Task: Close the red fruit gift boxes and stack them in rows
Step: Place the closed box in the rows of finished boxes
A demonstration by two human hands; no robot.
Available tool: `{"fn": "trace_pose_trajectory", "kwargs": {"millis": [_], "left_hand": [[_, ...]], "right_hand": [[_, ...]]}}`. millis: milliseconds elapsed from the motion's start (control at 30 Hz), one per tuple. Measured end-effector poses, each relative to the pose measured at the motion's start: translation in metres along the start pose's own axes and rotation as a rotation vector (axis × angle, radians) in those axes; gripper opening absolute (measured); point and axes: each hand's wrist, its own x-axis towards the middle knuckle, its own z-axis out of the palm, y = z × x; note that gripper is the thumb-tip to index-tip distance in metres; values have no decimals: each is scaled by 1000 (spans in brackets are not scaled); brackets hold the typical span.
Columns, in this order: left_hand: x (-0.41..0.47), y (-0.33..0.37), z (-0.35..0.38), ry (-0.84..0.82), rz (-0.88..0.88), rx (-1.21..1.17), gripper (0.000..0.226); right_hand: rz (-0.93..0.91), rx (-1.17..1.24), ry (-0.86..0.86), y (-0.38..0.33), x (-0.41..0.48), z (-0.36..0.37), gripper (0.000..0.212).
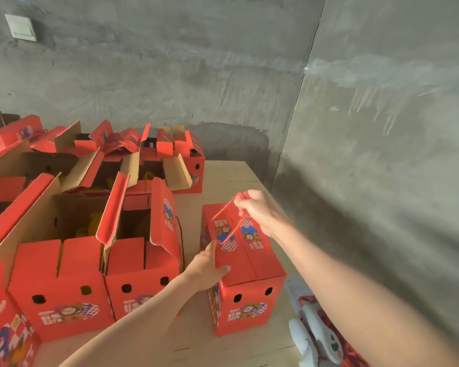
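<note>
Presently: closing step, one box. The closed box stands on the wooden board, apart from the open boxes on its left; its lid flaps meet along the top.

- Right hand: fingers curled round the red cord handle, held above the lid with both strands taut.
- Left hand: pressed on the lid's left edge, fingers fairly straight, clasping nothing.

Judgement: lid shut, handle being drawn through.

Next move: let the cord slacken without lifting the flaps, then carry the box to its row. Several boxes remain open.
</note>
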Motion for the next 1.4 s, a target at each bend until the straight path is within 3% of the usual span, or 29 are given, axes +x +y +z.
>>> {"fn": "trace_pose_trajectory", "kwargs": {"millis": [67,133,167,233,400,567,633,733,833,933,1000,1067,1133,1233,1333,1400], "left_hand": [[-3,-4,11,-76,45,-66,85],[-4,-6,19,-89,90,-110,86],[-2,-7,22,-74,110,-115,86],[4,-8,23,-51,137,-112,86],[20,-13,22,-94,178,-90,93],[52,-7,16,-112,144,-64,97],[71,1,16,-74,126,-50,97],[103,15,17,53,129,-22,84],[143,29,20,168,133,35,54],[193,51,15,258,51,71,30],[227,63,8,278,9,137,20],[255,65,-2,245,45,241,24],[267,54,-21,161,122,369,32],[290,25,-64,150,126,775,45],[306,-4,-110,176,48,1026,48],[315,-16,-129,108,-23,1130,46]], "right_hand": [[-52,-419,-64,20,-14,-6,15],[-82,-851,-219,50,-27,-8,61],[-82,-942,-296,66,-36,-6,78],[-127,-911,-359,93,-48,-1,85],[-321,-806,-320,127,-48,-1,68],[-570,-1147,-229,146,-24,-2,72],[-622,-1171,-157,154,-3,-5,70],[-586,-1123,-156,161,38,-16,68],[-482,-1039,-176,162,89,-27,74],[-361,-945,71,171,130,-19,81],[-256,-917,171,174,148,-2,98],[-156,-943,187,176,167,12,100],[-127,-933,190,179,192,14,79],[-82,-907,113,198,256,7,60],[-84,-850,114,191,319,4,56],[-96,-840,104,188,360,1,55]]}}
